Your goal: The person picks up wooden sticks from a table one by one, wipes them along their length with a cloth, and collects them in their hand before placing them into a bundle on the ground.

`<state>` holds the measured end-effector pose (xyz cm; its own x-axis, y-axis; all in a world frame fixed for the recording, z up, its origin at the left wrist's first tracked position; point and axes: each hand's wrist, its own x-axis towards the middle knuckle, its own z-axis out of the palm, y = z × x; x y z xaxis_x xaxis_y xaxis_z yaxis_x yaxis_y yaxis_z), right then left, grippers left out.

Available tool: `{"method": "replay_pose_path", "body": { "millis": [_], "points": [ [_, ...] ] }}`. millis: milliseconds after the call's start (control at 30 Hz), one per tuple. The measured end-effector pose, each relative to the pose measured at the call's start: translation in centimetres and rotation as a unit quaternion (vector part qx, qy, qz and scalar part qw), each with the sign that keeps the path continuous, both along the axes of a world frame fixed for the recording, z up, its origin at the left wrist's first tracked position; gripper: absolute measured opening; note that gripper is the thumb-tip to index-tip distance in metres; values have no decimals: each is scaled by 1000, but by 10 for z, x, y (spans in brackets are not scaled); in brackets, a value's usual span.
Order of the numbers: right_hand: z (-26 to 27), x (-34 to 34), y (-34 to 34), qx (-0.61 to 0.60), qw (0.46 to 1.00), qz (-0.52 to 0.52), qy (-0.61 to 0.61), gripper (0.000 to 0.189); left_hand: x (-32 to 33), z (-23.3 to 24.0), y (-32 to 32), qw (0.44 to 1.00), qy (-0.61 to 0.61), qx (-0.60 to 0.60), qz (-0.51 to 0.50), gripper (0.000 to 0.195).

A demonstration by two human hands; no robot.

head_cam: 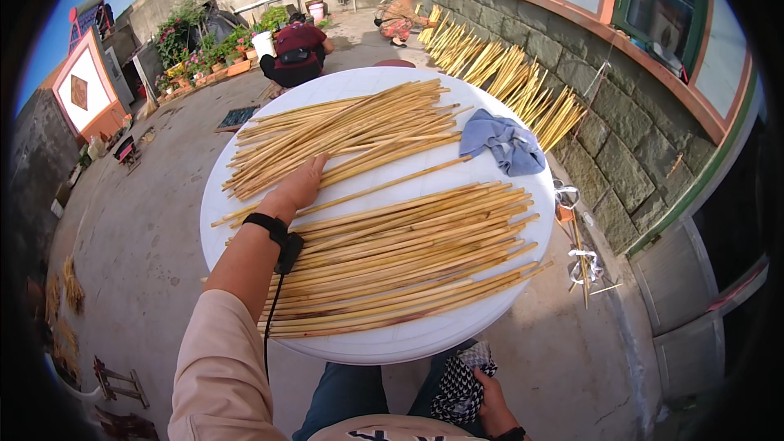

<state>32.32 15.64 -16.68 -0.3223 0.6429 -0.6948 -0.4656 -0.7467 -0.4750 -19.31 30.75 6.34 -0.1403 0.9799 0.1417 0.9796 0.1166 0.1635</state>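
Observation:
My left hand (pixel 301 185) reaches over the white round plastic table (pixel 373 346) and touches the near edge of the far pile of dry plant stalks (pixel 343 128). Its fingertips are partly hidden, so I cannot see whether they close on a stalk. One single stalk (pixel 392 185) lies apart between that pile and a nearer spread of stalks (pixel 404 257), which are laid roughly side by side. Low by my lap, my right hand (pixel 493 404) grips a black-and-white houndstooth cloth (pixel 459 386). A crumpled blue cloth (pixel 503 141) rests at the table's right side.
Bundles of stalks (pixel 508 73) lean along the stone wall (pixel 603 153) at right. Two people squat beyond the table, one in dark red (pixel 299 43), one beside the bundles (pixel 404 18). A small wooden stool (pixel 119 383) stands at lower left. Potted flowers (pixel 208 55) line the yard.

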Motion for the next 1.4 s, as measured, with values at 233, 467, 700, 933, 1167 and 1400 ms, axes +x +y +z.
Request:
{"method": "replay_pose_path", "body": {
  "millis": [233, 467, 700, 933, 1167, 1400],
  "points": [
    [-2, 1, 1, -4, 1000, 7, 15, 27, -3, 4, 1, 996, 40, -70, -40, 49],
    [-2, 1, 2, -5, 1000, -2, 11, 27, -9, -6, 9, 991, 96, -90, -12, 47],
    [2, -1, 2, -2, 1000, -5, 8, 28, -6, -9, 8, 992, 108, -20, -58, 24],
    [-3, 2, 0, 0, 1000, -3, 14, 28, -2, -3, 9, 981, 189, -31, -40, 19],
    [-3, 1, 0, -10, 1000, -5, 17, 28, 1, -6, 10, 973, 214, -70, -59, 17],
    [4, -1, 0, -9, 1000, -22, 14, 28, -8, -6, 18, 969, 204, -111, -84, 17]
  ]
}}
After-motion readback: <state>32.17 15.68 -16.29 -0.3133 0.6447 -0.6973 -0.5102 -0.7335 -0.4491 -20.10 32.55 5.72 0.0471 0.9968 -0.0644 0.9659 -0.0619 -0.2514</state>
